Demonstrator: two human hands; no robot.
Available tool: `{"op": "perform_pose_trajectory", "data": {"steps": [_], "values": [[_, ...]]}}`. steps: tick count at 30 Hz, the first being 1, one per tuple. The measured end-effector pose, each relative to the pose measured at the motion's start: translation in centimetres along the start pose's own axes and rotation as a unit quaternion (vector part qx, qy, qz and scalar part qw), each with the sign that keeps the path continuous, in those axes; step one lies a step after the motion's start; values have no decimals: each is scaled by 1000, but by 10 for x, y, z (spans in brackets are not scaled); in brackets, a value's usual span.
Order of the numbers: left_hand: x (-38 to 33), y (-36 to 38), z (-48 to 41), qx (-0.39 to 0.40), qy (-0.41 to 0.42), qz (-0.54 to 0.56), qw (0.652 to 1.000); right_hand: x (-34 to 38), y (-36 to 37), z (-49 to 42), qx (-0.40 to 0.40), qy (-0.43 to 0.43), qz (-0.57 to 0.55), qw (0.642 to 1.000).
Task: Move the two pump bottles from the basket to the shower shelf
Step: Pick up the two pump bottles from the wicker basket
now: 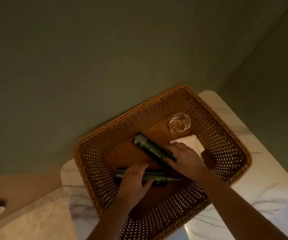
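Two dark pump bottles lying in a woven basket [91, 160], beside a glass [179, 123] and white cloth [191, 142], left hand [134, 181] gripping the near bottle [157, 178], right hand [186, 158] gripping the far bottle [150, 148]

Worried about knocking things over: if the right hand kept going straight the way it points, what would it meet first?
The right hand grips a dark bottle and points up-left along it; beyond lies only the basket's far wall, though depth is uncertain.

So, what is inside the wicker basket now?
Inside the basket lie two dark pump bottles: the left hand holds the nearer bottle, the right hand the farther bottle. A clear glass and a white cloth are there; the right hand covers part of the cloth.
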State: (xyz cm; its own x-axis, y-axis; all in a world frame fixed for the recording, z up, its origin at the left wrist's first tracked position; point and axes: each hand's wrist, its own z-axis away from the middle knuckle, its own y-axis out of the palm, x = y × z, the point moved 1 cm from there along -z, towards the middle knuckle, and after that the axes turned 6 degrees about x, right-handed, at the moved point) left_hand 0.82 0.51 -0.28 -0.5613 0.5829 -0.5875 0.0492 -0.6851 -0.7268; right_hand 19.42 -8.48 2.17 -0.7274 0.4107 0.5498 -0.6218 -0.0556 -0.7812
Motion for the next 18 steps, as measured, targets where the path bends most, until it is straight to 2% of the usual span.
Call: {"op": "perform_pose_trajectory", "data": {"steps": [8, 12, 18], "values": [[35, 40, -23, 32, 15, -16, 999, -42, 30, -43, 84, -60, 21, 994], [47, 56, -28, 56, 14, -26, 998, -57, 46, -51, 116, -47, -23, 992], [55, 69, -35, 87, 12, -103, 991, -69, 61, -58, 155, -15, -86, 984]]}}
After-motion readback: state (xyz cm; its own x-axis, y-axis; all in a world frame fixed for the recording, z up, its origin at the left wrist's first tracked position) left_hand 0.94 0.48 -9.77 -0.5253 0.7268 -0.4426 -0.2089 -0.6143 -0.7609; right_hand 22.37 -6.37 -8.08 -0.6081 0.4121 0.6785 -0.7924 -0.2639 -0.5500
